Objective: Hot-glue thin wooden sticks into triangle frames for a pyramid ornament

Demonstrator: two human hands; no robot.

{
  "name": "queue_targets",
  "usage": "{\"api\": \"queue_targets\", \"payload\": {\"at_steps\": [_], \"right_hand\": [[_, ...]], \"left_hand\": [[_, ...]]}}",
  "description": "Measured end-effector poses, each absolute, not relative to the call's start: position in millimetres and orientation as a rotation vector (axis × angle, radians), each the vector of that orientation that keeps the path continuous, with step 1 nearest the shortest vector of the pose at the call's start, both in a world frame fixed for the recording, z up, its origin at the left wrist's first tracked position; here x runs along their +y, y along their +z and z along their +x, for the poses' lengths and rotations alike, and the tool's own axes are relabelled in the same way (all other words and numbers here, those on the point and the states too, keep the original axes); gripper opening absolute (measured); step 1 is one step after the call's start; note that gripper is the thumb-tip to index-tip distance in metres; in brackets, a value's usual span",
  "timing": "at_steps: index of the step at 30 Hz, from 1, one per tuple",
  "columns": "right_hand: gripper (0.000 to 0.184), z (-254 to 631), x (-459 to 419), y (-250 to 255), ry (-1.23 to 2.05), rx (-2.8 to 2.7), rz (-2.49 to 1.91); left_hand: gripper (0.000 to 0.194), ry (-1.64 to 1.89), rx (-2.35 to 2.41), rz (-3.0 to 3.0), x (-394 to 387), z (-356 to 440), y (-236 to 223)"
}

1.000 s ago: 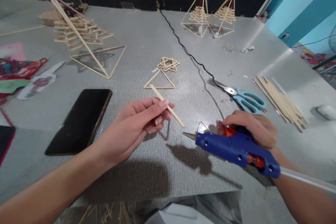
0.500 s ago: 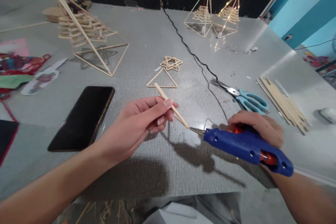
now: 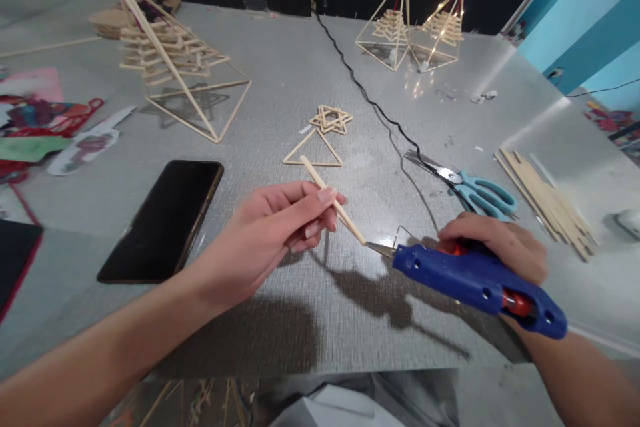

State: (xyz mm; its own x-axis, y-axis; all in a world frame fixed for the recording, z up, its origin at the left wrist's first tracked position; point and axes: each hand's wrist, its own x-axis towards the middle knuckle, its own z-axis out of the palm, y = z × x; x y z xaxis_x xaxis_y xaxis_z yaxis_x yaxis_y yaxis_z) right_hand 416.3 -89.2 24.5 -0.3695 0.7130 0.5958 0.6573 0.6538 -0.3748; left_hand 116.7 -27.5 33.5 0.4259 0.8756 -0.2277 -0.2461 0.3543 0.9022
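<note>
The left hand (image 3: 285,220) keeps a pinched grip, thumb over fingertips, on the middle of a slim, pale wooden stick (image 3: 354,229) slanting above the grey, finely textured worktop (image 3: 260,147). The right hand (image 3: 500,243) has its grip wrapped around a dark-blue plastic glue gun with orange parts (image 3: 450,277), whose tapered metal nozzle (image 3: 381,249) appears to meet the stick's lower end; no glue can be made out there. If the nozzle slipped up along the wood, hot metal could reach the left fingertips, since nothing shields them. Too hard a squeeze on the trigger might leave a blob that drips or strings onto the worktop, and a loose pinch could let so light a stick twist under the tip. Just beyond lie a flat triangle of thin wooden sticks (image 3: 320,165) and small star-shaped stick frames (image 3: 320,121), crisp-cornered and matte. To the right, blue-handled metal scissors (image 3: 485,195) rest near smooth, straight-edged wooden strips (image 3: 547,203); a glossy black phone (image 3: 163,220) lies left.
</note>
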Motion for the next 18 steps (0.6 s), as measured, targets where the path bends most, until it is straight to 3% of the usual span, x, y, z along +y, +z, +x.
{"api": "queue_targets", "payload": {"at_steps": [18], "right_hand": [[0.014, 416.4, -85.7, 23.5, 0.088, -2.119, -0.989]], "left_hand": [[0.028, 0.846, 0.8, 0.93, -26.8, 115.5, 32.5]]}}
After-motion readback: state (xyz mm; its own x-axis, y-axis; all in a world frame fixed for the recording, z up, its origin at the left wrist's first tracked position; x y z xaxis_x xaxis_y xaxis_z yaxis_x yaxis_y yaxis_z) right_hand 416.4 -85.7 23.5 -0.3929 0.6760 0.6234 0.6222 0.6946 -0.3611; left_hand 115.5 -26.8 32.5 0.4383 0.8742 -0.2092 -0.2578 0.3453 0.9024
